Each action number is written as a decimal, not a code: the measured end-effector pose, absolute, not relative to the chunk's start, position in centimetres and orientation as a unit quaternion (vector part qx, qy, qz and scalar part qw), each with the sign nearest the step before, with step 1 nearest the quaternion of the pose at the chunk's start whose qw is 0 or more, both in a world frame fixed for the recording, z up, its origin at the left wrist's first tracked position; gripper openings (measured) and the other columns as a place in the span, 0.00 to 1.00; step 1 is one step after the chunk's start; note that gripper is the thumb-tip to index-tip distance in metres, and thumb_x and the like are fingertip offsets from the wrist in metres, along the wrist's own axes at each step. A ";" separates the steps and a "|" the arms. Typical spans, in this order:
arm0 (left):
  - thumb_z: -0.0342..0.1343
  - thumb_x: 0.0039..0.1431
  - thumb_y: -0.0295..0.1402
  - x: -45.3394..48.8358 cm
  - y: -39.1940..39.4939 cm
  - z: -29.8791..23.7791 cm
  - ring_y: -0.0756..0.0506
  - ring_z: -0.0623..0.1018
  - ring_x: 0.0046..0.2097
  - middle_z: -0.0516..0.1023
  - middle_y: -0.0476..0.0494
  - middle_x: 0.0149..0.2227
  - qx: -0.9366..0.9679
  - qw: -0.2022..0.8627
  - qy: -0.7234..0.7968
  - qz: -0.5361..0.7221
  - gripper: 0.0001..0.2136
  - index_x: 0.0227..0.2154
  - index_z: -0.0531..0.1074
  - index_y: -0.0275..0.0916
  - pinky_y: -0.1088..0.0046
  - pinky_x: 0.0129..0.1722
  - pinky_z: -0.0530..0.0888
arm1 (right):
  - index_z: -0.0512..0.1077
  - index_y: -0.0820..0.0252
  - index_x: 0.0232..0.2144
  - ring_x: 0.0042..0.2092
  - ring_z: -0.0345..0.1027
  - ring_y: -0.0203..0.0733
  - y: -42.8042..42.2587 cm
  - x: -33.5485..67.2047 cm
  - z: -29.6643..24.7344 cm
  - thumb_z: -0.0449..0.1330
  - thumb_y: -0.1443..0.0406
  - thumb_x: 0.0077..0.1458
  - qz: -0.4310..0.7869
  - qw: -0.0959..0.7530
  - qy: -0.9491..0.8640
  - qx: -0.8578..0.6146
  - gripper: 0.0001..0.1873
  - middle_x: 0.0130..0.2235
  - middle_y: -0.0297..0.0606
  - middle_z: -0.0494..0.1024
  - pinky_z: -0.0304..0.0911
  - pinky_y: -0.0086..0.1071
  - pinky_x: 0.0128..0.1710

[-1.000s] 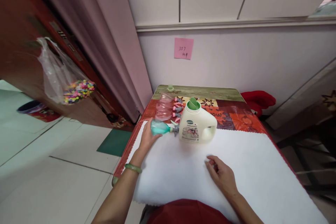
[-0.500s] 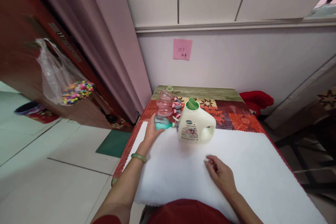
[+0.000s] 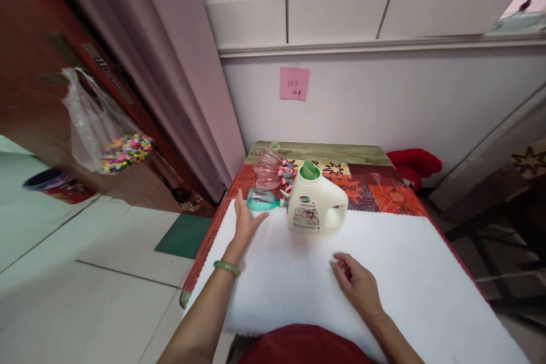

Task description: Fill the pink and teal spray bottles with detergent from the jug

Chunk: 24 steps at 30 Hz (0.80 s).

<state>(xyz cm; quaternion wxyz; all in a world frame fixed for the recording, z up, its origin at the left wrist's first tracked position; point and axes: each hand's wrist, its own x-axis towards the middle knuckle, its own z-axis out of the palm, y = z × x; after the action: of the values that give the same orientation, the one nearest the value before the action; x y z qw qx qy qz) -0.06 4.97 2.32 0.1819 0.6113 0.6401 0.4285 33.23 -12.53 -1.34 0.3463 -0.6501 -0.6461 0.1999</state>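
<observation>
A clear spray bottle with blue-green liquid [image 3: 261, 199] lies on its side at the far left of the white sheet [image 3: 294, 290]. My left hand [image 3: 246, 220] is just in front of it, fingers spread and thumb apart, not gripping it. Beyond lie several pink clear spray bottles [image 3: 268, 176] with grey and pink trigger heads. A cream detergent jug [image 3: 305, 205] with a green spout stands upright beside the trigger heads, its handle to the right. My right hand [image 3: 358, 284] rests on the sheet, fingers loosely curled, with nothing seen in it.
A small green cap [image 3: 275, 145] sits at the table's back edge. A patterned red cover [image 3: 396, 196] shows past the sheet. To the left, a plastic bag of colourful pieces [image 3: 123, 151] hangs from the door. A red object [image 3: 413, 165] lies behind the table's right corner.
My left hand has let go of the blue-green spray bottle, its fingers opening and drawing slightly back. The bottle stays lying in place. My right hand keeps its pose.
</observation>
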 end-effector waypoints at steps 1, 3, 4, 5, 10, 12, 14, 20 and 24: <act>0.71 0.44 0.44 0.3 4.2 2.1 0.29 0.48 0.73 0.46 0.22 0.71 0.597 0.175 0.654 0.431 0.59 0.70 0.38 0.35 0.48 0.69 0.51 | 0.74 0.53 0.44 0.27 0.72 0.36 -12.5 33.2 -1.3 0.54 0.52 0.64 0.198 0.347 -0.647 -0.649 0.16 0.31 0.31 0.79 0.68 0.29 0.29; 0.65 0.52 0.47 1.2 2.3 1.5 0.28 0.47 0.73 0.44 0.20 0.71 0.570 0.164 0.679 0.433 0.55 0.70 0.34 0.33 0.46 0.69 0.50 | 0.74 0.53 0.44 0.26 0.72 0.36 -12.5 33.2 -1.2 0.54 0.52 0.64 0.197 0.350 -0.648 -0.647 0.16 0.30 0.30 0.79 0.68 0.29 0.29; 0.63 0.54 0.48 1.7 1.3 1.2 0.28 0.46 0.73 0.43 0.19 0.71 0.562 0.161 0.687 0.431 0.53 0.70 0.33 0.32 0.44 0.69 0.50 | 0.74 0.53 0.44 0.26 0.72 0.36 -12.4 33.2 -1.1 0.54 0.52 0.65 0.197 0.352 -0.648 -0.646 0.16 0.30 0.30 0.79 0.68 0.29 0.29; 0.61 0.56 0.49 2.4 0.2 0.9 0.28 0.46 0.73 0.43 0.18 0.71 0.561 0.159 0.691 0.427 0.52 0.70 0.33 0.32 0.44 0.68 0.49 | 0.74 0.53 0.43 0.27 0.72 0.36 -12.4 33.2 -1.0 0.54 0.52 0.65 0.197 0.354 -0.648 -0.645 0.16 0.30 0.31 0.79 0.68 0.29 0.30; 0.58 0.59 0.47 5.2 -4.1 -0.1 0.28 0.46 0.73 0.45 0.18 0.72 0.599 0.157 0.682 0.389 0.46 0.71 0.40 0.32 0.41 0.68 0.47 | 0.74 0.53 0.43 0.27 0.72 0.37 -12.3 33.1 -1.0 0.54 0.52 0.65 0.199 0.355 -0.646 -0.646 0.16 0.29 0.31 0.79 0.67 0.30 0.31; 0.56 0.61 0.46 5.8 -4.9 -0.4 0.30 0.45 0.74 0.44 0.22 0.73 0.626 0.142 0.675 0.364 0.43 0.71 0.42 0.35 0.40 0.68 0.45 | 0.74 0.53 0.43 0.27 0.72 0.38 -12.3 33.2 -1.1 0.54 0.52 0.65 0.200 0.357 -0.645 -0.645 0.15 0.30 0.31 0.79 0.67 0.30 0.31; 0.53 0.63 0.45 6.0 -5.1 -0.7 0.32 0.45 0.74 0.44 0.24 0.74 0.654 0.122 0.665 0.339 0.40 0.72 0.41 0.38 0.41 0.68 0.44 | 0.74 0.52 0.42 0.27 0.72 0.37 -12.2 33.3 -1.2 0.54 0.52 0.64 0.200 0.361 -0.644 -0.644 0.15 0.29 0.31 0.79 0.67 0.30 0.30; 0.54 0.64 0.41 5.8 -5.3 -0.7 0.29 0.51 0.73 0.52 0.19 0.71 0.683 0.055 0.631 0.363 0.37 0.71 0.47 0.33 0.38 0.67 0.50 | 0.76 0.53 0.41 0.26 0.72 0.38 -12.1 33.5 -1.3 0.55 0.51 0.63 0.198 0.375 -0.638 -0.643 0.16 0.28 0.32 0.79 0.65 0.29 0.28; 0.53 0.64 0.32 8.2 -6.8 1.8 0.35 0.64 0.68 0.69 0.29 0.64 0.838 0.049 0.398 0.369 0.24 0.63 0.63 0.40 0.44 0.68 0.52 | 0.76 0.54 0.41 0.27 0.72 0.38 -12.1 33.4 -1.0 0.56 0.53 0.62 0.210 0.384 -0.625 -0.646 0.15 0.29 0.33 0.80 0.65 0.30 0.30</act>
<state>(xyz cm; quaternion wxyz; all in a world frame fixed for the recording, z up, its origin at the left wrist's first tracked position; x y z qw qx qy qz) 8.21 -6.82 1.75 0.0492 0.8383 0.3983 0.3690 33.40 -12.14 -0.99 0.3844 -0.6463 -0.6246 0.2104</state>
